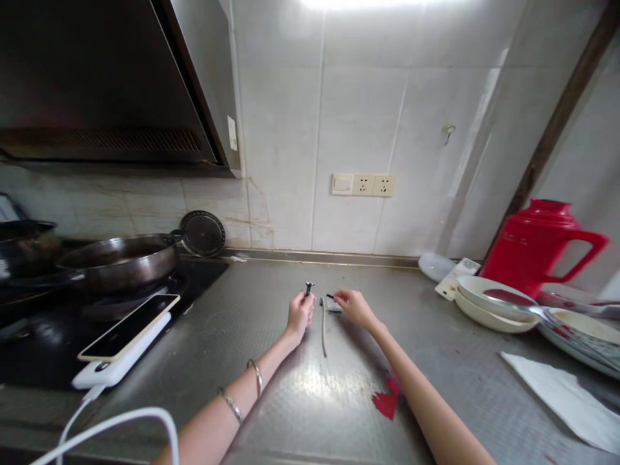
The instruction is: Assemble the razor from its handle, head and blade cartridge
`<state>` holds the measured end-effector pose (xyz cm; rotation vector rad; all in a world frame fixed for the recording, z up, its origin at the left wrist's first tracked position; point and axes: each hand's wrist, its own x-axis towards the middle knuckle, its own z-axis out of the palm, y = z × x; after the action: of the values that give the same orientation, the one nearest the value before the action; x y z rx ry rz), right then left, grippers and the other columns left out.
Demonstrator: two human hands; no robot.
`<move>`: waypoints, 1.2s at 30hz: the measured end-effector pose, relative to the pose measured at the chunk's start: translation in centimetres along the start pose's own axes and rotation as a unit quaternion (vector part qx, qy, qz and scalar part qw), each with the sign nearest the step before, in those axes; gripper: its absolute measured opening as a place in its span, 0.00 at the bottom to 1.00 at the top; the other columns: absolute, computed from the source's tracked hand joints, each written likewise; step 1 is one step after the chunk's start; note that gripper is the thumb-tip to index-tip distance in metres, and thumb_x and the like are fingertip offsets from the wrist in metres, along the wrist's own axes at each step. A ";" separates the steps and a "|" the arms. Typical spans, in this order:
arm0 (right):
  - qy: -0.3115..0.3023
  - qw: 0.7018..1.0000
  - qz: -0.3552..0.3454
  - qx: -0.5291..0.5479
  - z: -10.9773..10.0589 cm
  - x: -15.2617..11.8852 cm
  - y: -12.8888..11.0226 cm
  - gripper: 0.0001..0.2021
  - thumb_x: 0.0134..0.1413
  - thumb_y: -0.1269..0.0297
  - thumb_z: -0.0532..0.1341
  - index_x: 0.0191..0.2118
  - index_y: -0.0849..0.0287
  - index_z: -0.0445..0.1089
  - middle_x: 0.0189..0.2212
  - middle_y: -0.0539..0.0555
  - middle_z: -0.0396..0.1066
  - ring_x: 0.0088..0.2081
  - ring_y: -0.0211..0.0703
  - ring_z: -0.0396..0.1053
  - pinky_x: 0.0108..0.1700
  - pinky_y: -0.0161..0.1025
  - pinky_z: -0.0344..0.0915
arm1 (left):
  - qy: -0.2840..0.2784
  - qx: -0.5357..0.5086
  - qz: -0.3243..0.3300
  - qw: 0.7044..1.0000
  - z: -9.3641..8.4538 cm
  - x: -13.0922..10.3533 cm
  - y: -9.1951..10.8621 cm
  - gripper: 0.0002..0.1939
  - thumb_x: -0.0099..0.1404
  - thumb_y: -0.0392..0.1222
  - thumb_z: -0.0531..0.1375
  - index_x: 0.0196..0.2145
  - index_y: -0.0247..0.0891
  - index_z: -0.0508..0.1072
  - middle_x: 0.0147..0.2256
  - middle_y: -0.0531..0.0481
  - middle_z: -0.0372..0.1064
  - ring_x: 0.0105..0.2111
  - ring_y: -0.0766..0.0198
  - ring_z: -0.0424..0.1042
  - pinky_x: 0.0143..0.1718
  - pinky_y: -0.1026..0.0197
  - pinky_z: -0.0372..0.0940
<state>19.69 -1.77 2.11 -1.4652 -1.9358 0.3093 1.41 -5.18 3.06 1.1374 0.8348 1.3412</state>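
My left hand (300, 315) is closed upright around a small black tool with a T-shaped silver head (309, 287), which looks like a razor. The head sticks up above my fingers, while the lower handle is hidden in my grip. My right hand (354, 305) pinches a small dark piece (330, 296), too small to name. Just under it, a small clear packet (332, 306) lies on the steel counter (290, 413). Between my hands rests a thin beige stick or tube (324, 332), pointing toward me; neither hand touches it.
A pan (121, 258) stands on the stove at left, with a phone on a white power bank (128, 336) before it. At right are stacked bowls (489, 316), a red thermos (530, 248) and a white paper (562, 400). A red scrap (386, 400) lies near my right forearm.
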 end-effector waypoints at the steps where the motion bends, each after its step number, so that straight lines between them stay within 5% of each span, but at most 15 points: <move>1: 0.012 1.000 -0.001 0.027 0.1 0.1 -0.3 0.13 0.52 0.62 0.53 0.33 0.59 0.74 0.29 0.55 0.75 0.32 0.42 0.69 0.36 0.35 0.61 | 0.005 0.002 -0.001 1.000 0.0 0.0 0.0 0.17 0.52 0.55 0.59 0.26 0.38 0.62 0.14 0.63 0.48 0.11 0.77 0.44 0.11 0.71 0.39; 16: 0.078 0.960 0.042 0.266 0.5 0.2 -3.2 0.19 0.46 0.56 0.57 0.40 0.63 0.73 0.29 0.57 0.75 0.26 0.42 0.70 0.19 0.33 0.60 | 0.046 -0.008 0.031 0.998 -0.2 0.2 -0.3 0.19 0.55 0.55 0.54 0.36 0.36 0.66 0.18 0.60 0.54 0.12 0.75 0.50 0.11 0.70 0.44; 23: 0.104 0.923 0.058 0.366 -0.4 0.1 -4.4 0.20 0.40 0.51 0.63 0.34 0.62 0.73 0.29 0.58 0.76 0.31 0.46 0.73 0.21 0.32 0.62 | 0.024 0.094 0.105 0.990 0.0 -0.2 -0.4 0.14 0.56 0.52 0.56 0.29 0.36 0.66 0.19 0.58 0.60 0.13 0.74 0.57 0.14 0.69 0.51; 36: 0.080 0.913 0.037 0.399 -1.0 -0.2 -5.9 0.19 0.39 0.51 0.64 0.34 0.61 0.74 0.29 0.58 0.76 0.33 0.48 0.74 0.23 0.33 0.63 | 0.005 0.113 0.122 0.986 0.7 -0.9 -0.1 0.11 0.53 0.45 0.61 0.29 0.37 0.65 0.23 0.53 0.66 0.20 0.68 0.65 0.20 0.68 0.61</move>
<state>15.88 -4.17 6.13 -0.9662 -1.3581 0.8666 2.01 -6.18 3.02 1.4481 0.8939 1.4801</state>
